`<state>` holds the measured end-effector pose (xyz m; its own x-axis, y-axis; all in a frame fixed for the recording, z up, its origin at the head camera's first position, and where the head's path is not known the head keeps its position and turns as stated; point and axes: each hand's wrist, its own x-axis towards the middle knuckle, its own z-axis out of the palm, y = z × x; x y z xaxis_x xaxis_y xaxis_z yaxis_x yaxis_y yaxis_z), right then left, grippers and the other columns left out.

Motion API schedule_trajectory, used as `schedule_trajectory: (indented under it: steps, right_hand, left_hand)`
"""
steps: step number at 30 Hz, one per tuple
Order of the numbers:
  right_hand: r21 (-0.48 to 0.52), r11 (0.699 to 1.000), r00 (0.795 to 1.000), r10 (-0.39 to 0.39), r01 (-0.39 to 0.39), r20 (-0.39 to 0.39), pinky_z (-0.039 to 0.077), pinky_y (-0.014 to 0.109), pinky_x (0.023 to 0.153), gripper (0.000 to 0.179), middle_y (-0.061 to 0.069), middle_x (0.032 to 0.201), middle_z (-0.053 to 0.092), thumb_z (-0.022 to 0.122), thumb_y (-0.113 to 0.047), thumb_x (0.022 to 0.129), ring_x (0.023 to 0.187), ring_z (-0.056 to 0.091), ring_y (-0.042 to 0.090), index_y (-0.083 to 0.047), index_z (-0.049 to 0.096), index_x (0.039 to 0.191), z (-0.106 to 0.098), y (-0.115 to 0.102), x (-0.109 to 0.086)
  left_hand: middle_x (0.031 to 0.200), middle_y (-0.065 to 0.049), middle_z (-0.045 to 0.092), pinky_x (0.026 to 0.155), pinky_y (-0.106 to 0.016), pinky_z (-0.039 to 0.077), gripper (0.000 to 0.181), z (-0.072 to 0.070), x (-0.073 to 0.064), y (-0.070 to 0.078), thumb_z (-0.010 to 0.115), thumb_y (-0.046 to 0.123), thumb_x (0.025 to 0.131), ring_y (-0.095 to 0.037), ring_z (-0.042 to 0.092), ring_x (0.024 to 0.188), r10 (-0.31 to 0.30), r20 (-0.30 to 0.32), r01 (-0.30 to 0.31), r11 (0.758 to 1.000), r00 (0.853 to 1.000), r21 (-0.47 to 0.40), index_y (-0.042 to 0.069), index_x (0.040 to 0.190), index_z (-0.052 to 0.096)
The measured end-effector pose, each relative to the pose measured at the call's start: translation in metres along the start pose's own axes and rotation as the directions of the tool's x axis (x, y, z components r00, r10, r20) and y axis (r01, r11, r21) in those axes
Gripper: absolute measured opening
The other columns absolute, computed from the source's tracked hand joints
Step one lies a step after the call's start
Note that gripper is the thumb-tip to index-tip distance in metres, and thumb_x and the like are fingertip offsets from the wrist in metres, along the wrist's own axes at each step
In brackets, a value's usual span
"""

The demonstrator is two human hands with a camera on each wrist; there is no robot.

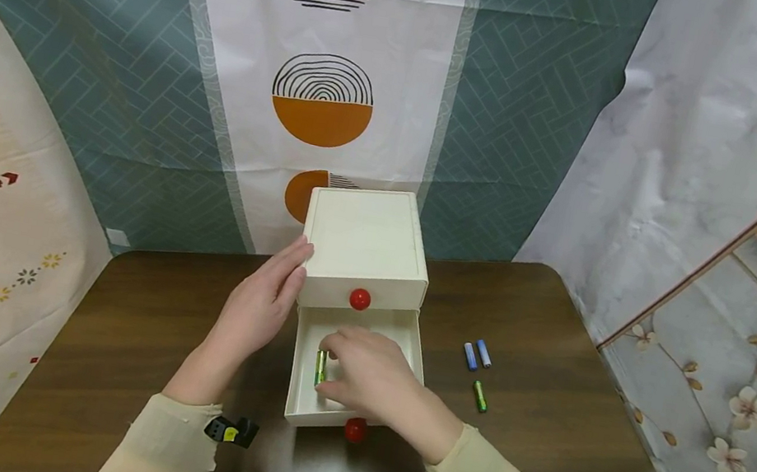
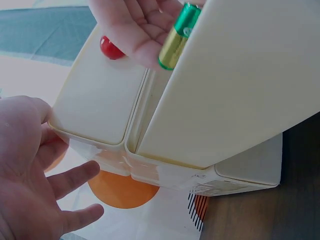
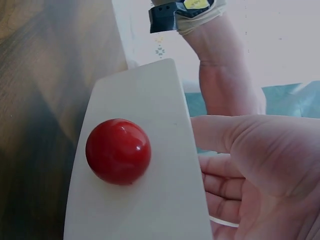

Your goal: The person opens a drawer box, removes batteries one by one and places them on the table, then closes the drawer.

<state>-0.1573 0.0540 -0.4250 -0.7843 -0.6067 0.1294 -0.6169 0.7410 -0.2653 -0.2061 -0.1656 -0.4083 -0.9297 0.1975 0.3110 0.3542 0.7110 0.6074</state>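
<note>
A small cream cabinet (image 1: 367, 234) stands on the table with its lower drawer (image 1: 311, 414) pulled out. My left hand (image 1: 253, 311) rests against the cabinet's left side, fingers extended and touching its edge. Inside the drawer, my right hand (image 1: 376, 375) pinches a green and gold battery (image 1: 320, 368) between thumb and fingers. The same battery (image 2: 179, 37) shows above the drawer's rim in the left wrist view. In the right wrist view, the red knob (image 3: 118, 151) on the drawer front is close by, and the drawer wall hides the fingertips.
On the table to the right of the cabinet lie two blue and white batteries (image 1: 470, 357) and a green battery (image 1: 480, 397). The closed upper drawer has a red knob (image 1: 359, 299). Patterned cloth (image 1: 407, 65) hangs behind the wooden table (image 1: 536, 463).
</note>
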Motion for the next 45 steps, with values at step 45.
schedule_trajectory:
  steps: [45]
  right_hand:
    - [0.105, 0.990, 0.989, 0.107, -0.096, -0.106, 0.054, 0.031, 0.076, 0.038, -0.008, 0.101, 0.067, 0.093, -0.029, 0.087, 0.093, 0.061, 0.009, -0.022, 0.073, 0.119, -0.041, 0.048, -0.062]
  left_hand:
    - [0.177, 0.005, 0.037, 0.129, -0.055, 0.034, 0.050, 0.001, 0.001, 0.000, 0.052, 0.029, 0.119, -0.025, 0.040, 0.161, 0.000, 0.008, 0.000, 1.000, 1.000, 0.010, 0.017, 0.167, 0.051]
